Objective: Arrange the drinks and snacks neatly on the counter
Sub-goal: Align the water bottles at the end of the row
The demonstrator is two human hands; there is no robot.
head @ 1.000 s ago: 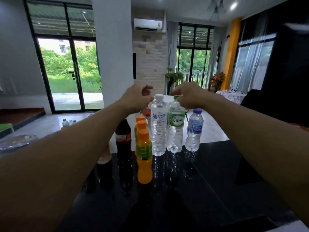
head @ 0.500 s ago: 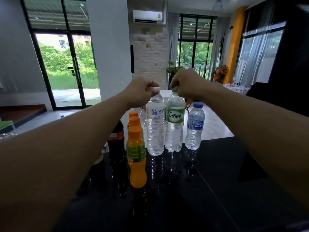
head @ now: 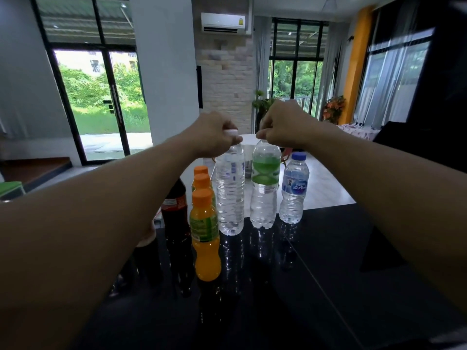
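clear water bottle and green-label water bottle, the tallest drinks, stand side by side at the far edge of the black worktop. both look full: heavy for their thin, squashy walls, so the stiff neck seems the surest hold. orange juice bottles queue left; a small blue-cap bottle stands right. left hand fingers pinch the white cap; right hand fingers curl round the green one's top.

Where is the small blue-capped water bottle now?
Head view: the blue-capped bottle stands on the black counter, right of the green-labelled clear bottle.
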